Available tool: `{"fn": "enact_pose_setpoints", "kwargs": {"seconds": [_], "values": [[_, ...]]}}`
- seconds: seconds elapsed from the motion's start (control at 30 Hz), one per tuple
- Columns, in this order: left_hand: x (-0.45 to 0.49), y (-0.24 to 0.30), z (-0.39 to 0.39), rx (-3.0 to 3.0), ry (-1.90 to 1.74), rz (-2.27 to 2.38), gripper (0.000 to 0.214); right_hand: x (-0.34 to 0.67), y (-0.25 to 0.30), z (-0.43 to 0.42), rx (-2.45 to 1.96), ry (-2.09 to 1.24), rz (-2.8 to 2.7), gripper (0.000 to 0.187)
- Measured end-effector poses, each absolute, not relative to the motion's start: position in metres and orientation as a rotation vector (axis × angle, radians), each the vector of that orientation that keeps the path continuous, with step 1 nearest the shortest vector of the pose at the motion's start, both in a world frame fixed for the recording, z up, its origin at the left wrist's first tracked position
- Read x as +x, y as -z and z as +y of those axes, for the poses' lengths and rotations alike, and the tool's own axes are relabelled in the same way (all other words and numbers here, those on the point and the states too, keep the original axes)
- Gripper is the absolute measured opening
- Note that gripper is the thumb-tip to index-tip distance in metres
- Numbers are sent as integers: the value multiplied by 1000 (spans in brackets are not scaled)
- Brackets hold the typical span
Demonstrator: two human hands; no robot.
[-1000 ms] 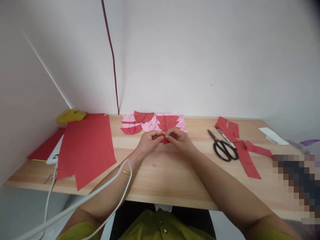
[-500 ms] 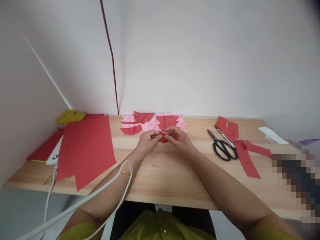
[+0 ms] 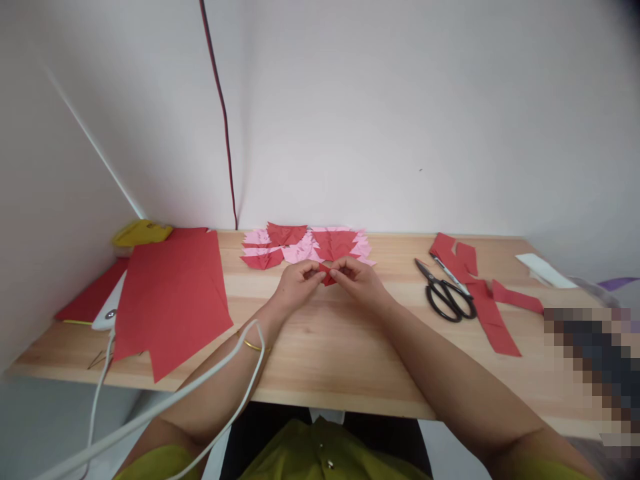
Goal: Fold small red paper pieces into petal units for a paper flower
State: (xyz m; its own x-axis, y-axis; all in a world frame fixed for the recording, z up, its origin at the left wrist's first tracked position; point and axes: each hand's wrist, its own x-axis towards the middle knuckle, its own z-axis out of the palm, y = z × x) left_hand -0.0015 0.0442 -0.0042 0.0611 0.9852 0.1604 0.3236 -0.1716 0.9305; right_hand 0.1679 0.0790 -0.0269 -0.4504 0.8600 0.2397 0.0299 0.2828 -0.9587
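Between my two hands is a small folded piece of red paper, pinched from both sides above the wooden table. My left hand grips its left edge between thumb and fingers. From the other side, my right hand pinches the right edge, fingers curled. Much of the paper is covered by my fingertips. Just behind my hands, pink folded papers and red folded papers lie in overlapping rows along the wall.
Large red sheets lie at the left over a white power strip, near a yellow object. Black-handled scissors, a pen and red paper offcuts are on the right. A white cable crosses before my left forearm.
My right fingers have shifted very slightly on the red paper. Otherwise both hands and everything on the table look the same.
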Motion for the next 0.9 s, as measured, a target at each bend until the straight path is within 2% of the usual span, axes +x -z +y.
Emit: {"fn": "enact_pose_setpoints", "kwargs": {"seconds": [0.43,0.7,0.9], "values": [[3,16,44,1384,-1176,1299,18,165,27,75,-816,-1168,-1822,22],[-3,15,48,1543,-1074,1382,18,164,34,77,-740,-1314,-1744,20],[-1,15,46,1408,-1077,1322,18,163,32,77,-725,-1426,-1640,22]]}}
